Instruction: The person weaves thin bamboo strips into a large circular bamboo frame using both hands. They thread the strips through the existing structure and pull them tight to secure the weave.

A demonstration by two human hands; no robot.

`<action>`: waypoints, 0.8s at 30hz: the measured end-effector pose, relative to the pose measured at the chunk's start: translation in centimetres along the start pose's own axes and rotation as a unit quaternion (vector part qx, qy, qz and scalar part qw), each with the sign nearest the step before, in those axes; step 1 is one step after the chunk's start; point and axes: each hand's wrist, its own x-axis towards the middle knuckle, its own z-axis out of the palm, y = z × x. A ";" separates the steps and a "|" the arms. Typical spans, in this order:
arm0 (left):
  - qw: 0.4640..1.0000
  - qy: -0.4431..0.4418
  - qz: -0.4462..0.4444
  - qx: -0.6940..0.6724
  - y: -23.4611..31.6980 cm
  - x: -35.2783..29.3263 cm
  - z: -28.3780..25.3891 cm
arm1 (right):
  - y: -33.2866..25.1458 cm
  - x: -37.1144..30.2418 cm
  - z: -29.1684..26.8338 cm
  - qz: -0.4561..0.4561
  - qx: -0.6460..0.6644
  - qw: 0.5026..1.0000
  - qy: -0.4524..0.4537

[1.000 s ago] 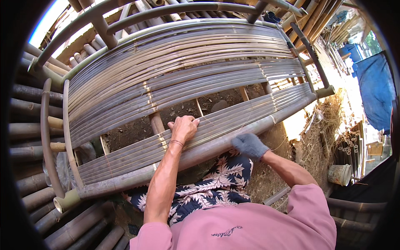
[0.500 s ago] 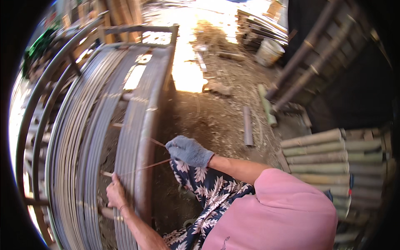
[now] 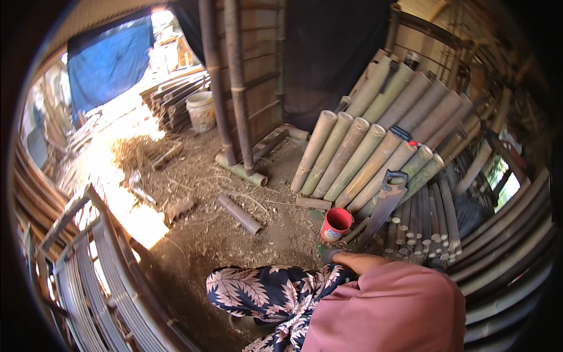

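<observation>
Your gloved right hand (image 3: 331,255) is now reaching down to your right, having left the bamboo bench it was beside half a second ago; your view is swinging with it, and the bench is sliding to the lower left. Your two hands are working apart: the left is staying outside the view, so its grip cannot be told. Your right fingers are mostly hiding behind your own forearm, so whether they are gripping anything cannot be told either. Your leaf-patterned trousers (image 3: 252,284) are spreading left of that hand. Just beyond it, a red tub (image 3: 336,222) is standing open, and a handsaw (image 3: 384,205) is leaning to its right, handle up. Farther out, cut bamboo poles (image 3: 350,146) are leaning in rows. A brown bamboo offcut (image 3: 239,215) is lying left of the hand; the bamboo bench (image 3: 130,287) is resting well apart, farther left. Beyond the offcut, a ladder-like frame (image 3: 237,88) is standing, then a whitish pail (image 3: 200,111), and finally a blue sheet (image 3: 111,64) is hanging.
</observation>
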 end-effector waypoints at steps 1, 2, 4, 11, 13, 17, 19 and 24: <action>1.000 0.005 0.015 0.007 0.6 0.1 0.1 | 0.4 0.1 2.3 0.014 0.044 0.999 -0.015; 0.999 0.017 0.024 0.014 1.3 0.3 -0.1 | 0.0 0.4 3.2 0.015 0.073 0.997 -0.032; 0.998 0.021 0.043 0.032 2.6 0.4 0.2 | -0.2 0.2 4.7 0.015 0.108 0.993 -0.052; 0.995 0.013 0.077 0.063 5.0 0.1 1.7 | -3.4 4.5 3.8 -0.104 0.095 0.989 -0.041; 0.994 -0.012 0.097 0.057 5.9 -1.0 3.1 | -3.0 5.9 1.8 -0.200 0.028 0.979 0.032; 0.993 0.004 0.097 0.064 5.5 -0.9 2.7 | -14.9 3.0 -10.3 -0.389 0.311 0.835 0.234; 0.994 0.026 0.082 0.072 4.5 0.1 1.7 | -20.5 -2.6 -16.6 -0.411 0.322 0.802 0.292; 0.994 0.020 0.085 0.065 4.5 0.1 2.2 | -25.8 -10.0 -21.6 -0.445 0.292 0.801 0.274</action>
